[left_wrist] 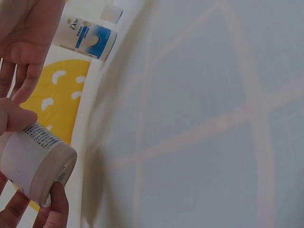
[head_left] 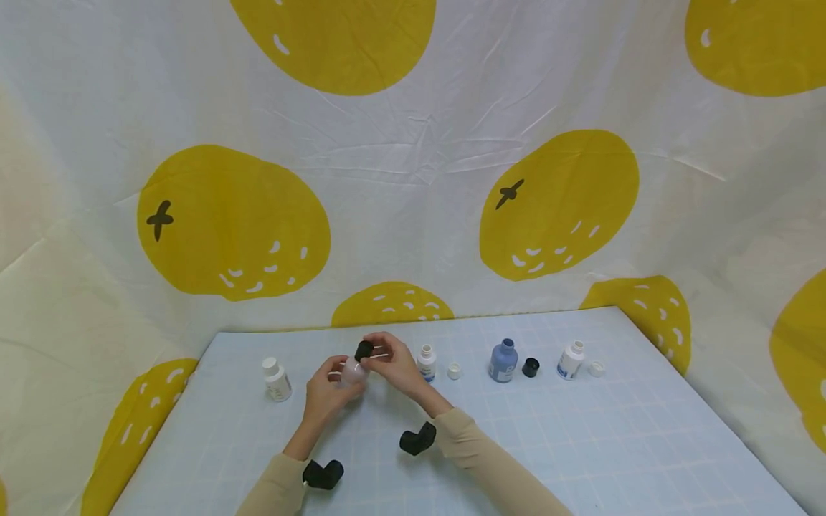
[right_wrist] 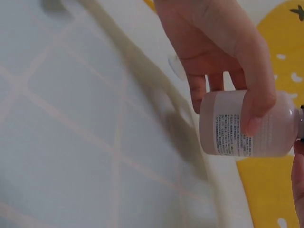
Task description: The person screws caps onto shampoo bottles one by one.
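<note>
A small pink bottle [head_left: 353, 373] with printed small text is gripped in my left hand [head_left: 325, 393], thumb on one side and fingers on the other. In the right wrist view the bottle [right_wrist: 237, 124] lies across, its base to the left. On its neck is a black cap [head_left: 364, 350], which my right hand [head_left: 393, 365] pinches between thumb and fingers. The cap shows only as a dark sliver at that view's right edge. The bottle is held over the table, left of a white bottle without a cap [head_left: 426, 363].
A capped white bottle [head_left: 277, 380] stands at the left. To the right are a white cap [head_left: 454, 370], an uncapped blue bottle [head_left: 503, 361], a black cap [head_left: 531, 367], another uncapped white bottle [head_left: 571, 360] and its neighbouring white cap [head_left: 596, 368]. A fruit-print curtain [head_left: 413, 236] hangs behind the table.
</note>
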`<state>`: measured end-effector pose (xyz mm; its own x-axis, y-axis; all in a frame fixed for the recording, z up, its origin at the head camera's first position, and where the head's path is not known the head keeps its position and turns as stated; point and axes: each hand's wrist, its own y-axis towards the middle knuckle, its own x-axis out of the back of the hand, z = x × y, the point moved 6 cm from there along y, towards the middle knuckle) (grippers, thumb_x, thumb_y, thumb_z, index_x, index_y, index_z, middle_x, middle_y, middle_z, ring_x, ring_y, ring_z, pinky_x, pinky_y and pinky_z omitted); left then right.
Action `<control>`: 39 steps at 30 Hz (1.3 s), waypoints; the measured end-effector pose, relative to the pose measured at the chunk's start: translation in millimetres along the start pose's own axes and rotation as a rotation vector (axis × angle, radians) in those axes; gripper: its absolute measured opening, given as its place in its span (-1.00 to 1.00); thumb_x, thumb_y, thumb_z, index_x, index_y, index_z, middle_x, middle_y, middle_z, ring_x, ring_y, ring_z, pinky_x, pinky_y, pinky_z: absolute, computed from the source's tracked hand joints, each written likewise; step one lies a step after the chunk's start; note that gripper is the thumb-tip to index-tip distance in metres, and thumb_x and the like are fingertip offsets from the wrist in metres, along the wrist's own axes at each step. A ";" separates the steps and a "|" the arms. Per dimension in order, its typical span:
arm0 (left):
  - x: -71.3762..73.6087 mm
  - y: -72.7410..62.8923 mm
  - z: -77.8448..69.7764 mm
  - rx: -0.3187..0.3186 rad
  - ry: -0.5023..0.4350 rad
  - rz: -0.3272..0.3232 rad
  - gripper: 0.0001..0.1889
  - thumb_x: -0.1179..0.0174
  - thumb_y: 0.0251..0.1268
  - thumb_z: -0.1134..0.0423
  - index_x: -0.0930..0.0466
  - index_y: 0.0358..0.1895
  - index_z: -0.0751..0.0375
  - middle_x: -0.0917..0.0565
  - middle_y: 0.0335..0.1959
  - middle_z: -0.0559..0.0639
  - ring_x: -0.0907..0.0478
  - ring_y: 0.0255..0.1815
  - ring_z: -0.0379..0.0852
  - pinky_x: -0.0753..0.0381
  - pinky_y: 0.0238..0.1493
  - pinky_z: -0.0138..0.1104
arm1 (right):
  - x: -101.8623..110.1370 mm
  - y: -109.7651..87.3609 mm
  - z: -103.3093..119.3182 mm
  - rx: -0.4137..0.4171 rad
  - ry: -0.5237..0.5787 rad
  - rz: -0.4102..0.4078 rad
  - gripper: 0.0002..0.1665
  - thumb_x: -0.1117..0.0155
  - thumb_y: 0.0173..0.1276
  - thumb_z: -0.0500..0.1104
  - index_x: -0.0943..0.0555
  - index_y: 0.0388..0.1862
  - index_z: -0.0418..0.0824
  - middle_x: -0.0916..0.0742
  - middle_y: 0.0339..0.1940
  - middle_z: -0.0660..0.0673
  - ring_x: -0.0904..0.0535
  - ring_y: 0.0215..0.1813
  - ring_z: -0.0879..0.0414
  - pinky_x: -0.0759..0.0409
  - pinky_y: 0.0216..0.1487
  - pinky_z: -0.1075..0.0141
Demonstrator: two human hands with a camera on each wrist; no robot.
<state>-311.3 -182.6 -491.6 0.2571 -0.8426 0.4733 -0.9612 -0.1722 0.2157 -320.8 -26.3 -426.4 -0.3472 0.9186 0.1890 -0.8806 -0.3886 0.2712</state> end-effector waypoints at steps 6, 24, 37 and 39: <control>-0.1 -0.1 -2.8 -0.017 -0.007 -0.012 -0.46 -0.50 -0.15 0.28 -0.56 0.01 0.24 -0.65 -0.17 0.18 -0.54 -0.20 0.02 -0.48 -0.12 -0.26 | 2.0 -1.0 2.8 -0.018 -0.028 -0.062 -0.52 -0.30 0.24 -0.34 -0.45 0.13 -0.45 -0.61 0.04 -0.41 -0.57 0.02 -0.31 -0.60 0.07 0.10; -0.6 2.0 -4.7 -0.067 -0.008 -0.039 -0.48 -0.49 -0.13 0.29 -0.55 0.00 0.29 -0.65 -0.20 0.21 -0.54 -0.23 0.03 -0.52 -0.15 -0.26 | 2.9 1.5 -0.1 -0.045 -0.009 -0.055 -0.48 -0.26 0.29 -0.33 -0.42 0.22 -0.41 -0.58 0.16 -0.37 -0.54 0.12 -0.26 -0.60 0.06 0.29; 0.3 2.4 -3.8 -0.029 -0.006 -0.021 -0.46 -0.49 -0.13 0.29 -0.55 0.02 0.27 -0.64 -0.17 0.21 -0.54 -0.19 0.05 -0.49 -0.13 -0.23 | 4.0 0.6 -2.6 0.029 0.024 -0.006 -0.51 -0.15 0.32 -0.42 -0.41 0.23 -0.50 -0.57 0.18 -0.44 -0.52 0.15 -0.31 -0.59 0.07 0.39; 0.1 2.0 -3.3 -0.028 -0.005 -0.026 -0.46 -0.49 -0.13 0.28 -0.55 0.02 0.27 -0.64 -0.17 0.21 -0.54 -0.20 0.05 -0.49 -0.14 -0.24 | 4.2 0.4 -4.0 0.022 0.018 -0.017 -0.50 -0.19 0.31 -0.40 -0.42 0.22 -0.49 -0.58 0.15 -0.44 -0.53 0.13 -0.31 -0.59 0.05 0.41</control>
<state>-312.9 -181.4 -488.3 0.2814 -0.8407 0.4627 -0.9509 -0.1796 0.2519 -323.9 -22.3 -429.2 -0.3381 0.9261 0.1672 -0.8791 -0.3742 0.2951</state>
